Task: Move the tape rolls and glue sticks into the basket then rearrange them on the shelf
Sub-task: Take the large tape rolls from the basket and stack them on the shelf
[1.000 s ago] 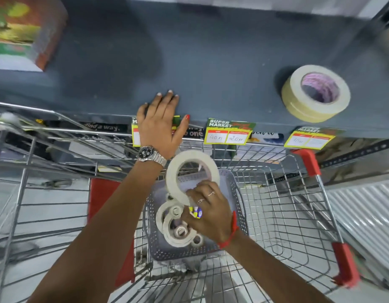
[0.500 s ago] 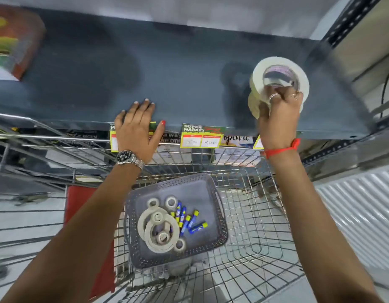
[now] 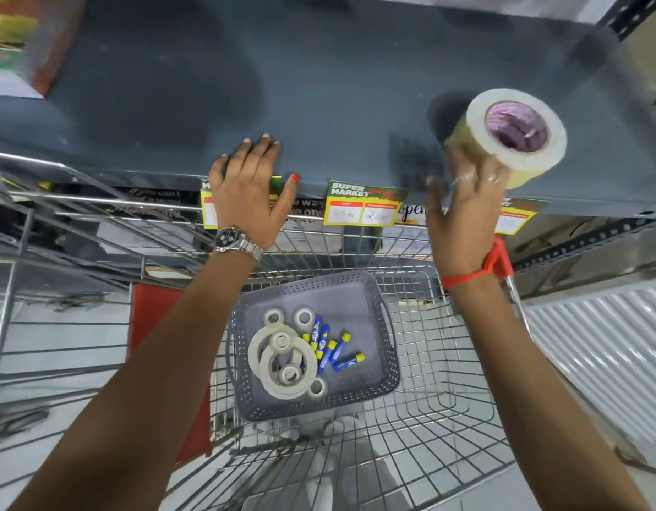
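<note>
Left hand (image 3: 251, 193): fingers released, lying flat on the grey shelf (image 3: 319, 105) edge. Right hand (image 3: 463, 212): blurred, fingers extended, touching the stacked cream tape rolls (image 3: 511, 138) on the shelf. Perforated grey plastic basket (image 3: 389, 363) holds flat tape rings (image 3: 282, 359) and blue glue sticks (image 3: 332, 348).

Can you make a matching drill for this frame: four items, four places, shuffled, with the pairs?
Things:
1. wide tape roll
2. glue sticks
3. left hand
4. grey basket

Places:
A. inside the wire cart
B. lying in the basket beside the thin tape rolls
C. flat on the shelf's front edge
D. on the shelf at the right hand's fingertips

Pairs: 1-D, 2-B, 3-C, 4-A
</note>
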The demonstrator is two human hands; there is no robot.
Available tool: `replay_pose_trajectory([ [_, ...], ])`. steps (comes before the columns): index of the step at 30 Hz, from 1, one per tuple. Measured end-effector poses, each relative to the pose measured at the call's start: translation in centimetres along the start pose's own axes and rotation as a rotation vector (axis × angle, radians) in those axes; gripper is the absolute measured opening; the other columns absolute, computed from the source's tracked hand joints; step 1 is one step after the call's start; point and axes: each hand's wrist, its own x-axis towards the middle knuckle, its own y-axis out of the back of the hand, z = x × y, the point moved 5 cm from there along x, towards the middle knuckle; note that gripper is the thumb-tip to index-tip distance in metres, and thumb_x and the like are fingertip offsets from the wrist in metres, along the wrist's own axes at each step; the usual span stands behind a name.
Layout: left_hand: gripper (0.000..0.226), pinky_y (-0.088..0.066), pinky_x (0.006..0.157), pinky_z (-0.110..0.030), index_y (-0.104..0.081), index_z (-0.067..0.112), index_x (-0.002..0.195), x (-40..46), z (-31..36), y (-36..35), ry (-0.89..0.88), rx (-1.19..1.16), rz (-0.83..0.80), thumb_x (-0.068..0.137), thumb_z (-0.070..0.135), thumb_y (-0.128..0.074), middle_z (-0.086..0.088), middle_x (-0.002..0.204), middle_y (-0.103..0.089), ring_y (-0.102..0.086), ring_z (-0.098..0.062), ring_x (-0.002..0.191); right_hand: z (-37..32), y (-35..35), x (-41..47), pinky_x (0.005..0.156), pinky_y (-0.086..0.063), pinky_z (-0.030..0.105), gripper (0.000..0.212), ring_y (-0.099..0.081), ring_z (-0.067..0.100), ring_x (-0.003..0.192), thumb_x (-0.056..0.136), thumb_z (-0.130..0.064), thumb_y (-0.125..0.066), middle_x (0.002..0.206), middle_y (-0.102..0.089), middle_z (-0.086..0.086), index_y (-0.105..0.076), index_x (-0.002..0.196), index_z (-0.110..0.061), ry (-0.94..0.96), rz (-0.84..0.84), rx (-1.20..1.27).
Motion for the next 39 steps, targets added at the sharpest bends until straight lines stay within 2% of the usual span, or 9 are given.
replay_pose_trajectory([
  [9,0.056,-0.020,0.106,-0.038,-0.047,0.021,0.132,0.0,-0.2,-0.2,-0.016,0.024,0.024,0.088,0.052,-0.030,0.004,0.140,-0.049,-0.040,-0.018,0.133,-8.8,-11.5,-19.9,0.050,-0.053,0.023,0.011,-0.066,0.025,0.065,0.055,0.001,-0.070,0.064,-0.069,0.006,-0.069,0.057,-0.010,0.314,-1.025,0.066],
  [12,0.056,-0.023,0.108,-0.041,-0.047,0.021,0.132,0.1,-0.3,-0.4,-0.011,0.021,0.018,0.088,0.051,-0.031,0.005,0.140,-0.049,-0.040,-0.017,0.133,-1.3,-22.4,-38.4,0.061,-0.058,0.021,0.023,-0.068,0.005,0.071,0.065,-0.015,-0.050,0.068,-0.071,-0.012,-0.071,0.054,-0.019,0.384,-1.404,-0.120],
  [14,0.055,-0.024,0.108,-0.041,-0.047,0.022,0.132,0.1,-0.3,-0.4,-0.017,0.023,0.030,0.089,0.051,-0.031,0.005,0.140,-0.049,-0.040,-0.017,0.132,-0.1,-24.6,-43.1,0.082,-0.058,0.032,0.027,-0.061,-0.014,0.081,0.072,-0.030,-0.046,0.083,-0.068,-0.029,-0.071,0.062,-0.035,0.494,-1.326,-0.178],
  [18,0.055,-0.024,0.108,-0.039,-0.047,0.023,0.133,0.1,-0.3,-0.6,0.014,0.028,0.037,0.089,0.052,-0.031,0.008,0.140,-0.048,-0.039,-0.014,0.133,-5.9,-18.8,-36.6,0.065,-0.057,0.022,0.028,-0.068,0.015,0.067,0.060,-0.017,-0.045,0.055,-0.069,-0.006,-0.070,0.049,-0.018,0.488,-1.589,-0.110],
  [22,0.055,-0.024,0.108,-0.039,-0.046,0.024,0.133,0.2,-0.2,-0.6,0.012,0.033,0.021,0.089,0.052,-0.030,0.008,0.141,-0.048,-0.039,-0.014,0.133,-6.4,-20.5,-35.6,0.079,-0.049,0.032,0.014,-0.065,0.020,0.075,0.055,-0.023,-0.058,0.059,-0.070,-0.006,-0.071,0.052,-0.018,0.564,-1.530,-0.191],
  [27,0.053,-0.024,0.108,-0.041,-0.048,0.023,0.132,0.1,-0.3,-0.6,0.009,0.001,0.029,0.088,0.051,-0.034,0.007,0.140,-0.049,-0.039,-0.015,0.133,-3.9,-20.9,-38.0,0.066,-0.046,-0.004,0.029,-0.051,0.026,0.123,0.083,-0.031,-0.047,0.078,-0.065,-0.023,-0.075,0.077,-0.025,0.530,-1.331,-0.274],
  [31,0.053,-0.024,0.108,-0.042,-0.049,0.021,0.131,0.0,-0.3,-0.4,0.010,-0.019,0.028,0.089,0.050,-0.035,0.005,0.139,-0.050,-0.040,-0.017,0.132,-9.8,-13.1,-26.2,0.080,-0.057,0.019,0.030,-0.073,0.016,0.082,0.033,-0.033,-0.081,0.064,-0.073,0.000,-0.073,0.057,-0.017,0.460,-1.239,-0.076],
  [35,0.052,-0.024,0.107,-0.043,-0.049,0.021,0.130,0.0,-0.1,-0.3,0.009,-0.033,0.024,0.089,0.049,-0.035,0.005,0.139,-0.050,-0.040,-0.017,0.132,-9.3,-11.4,-25.7,0.087,-0.053,0.041,0.029,-0.061,0.045,0.100,0.063,0.009,-0.068,0.100,-0.065,0.033,-0.067,0.093,0.010,0.277,-1.430,0.215],
  [39,0.053,-0.023,0.108,-0.043,-0.048,0.020,0.131,-0.1,-0.1,-0.1,0.009,-0.034,0.011,0.089,0.049,-0.033,0.003,0.140,-0.049,-0.039,-0.018,0.132,-9.5,-8.8,-23.0,0.097,-0.040,0.036,0.036,-0.055,0.045,0.113,0.077,0.016,-0.052,0.121,-0.055,0.037,-0.059,0.113,0.013,0.095,-1.176,0.351],
])
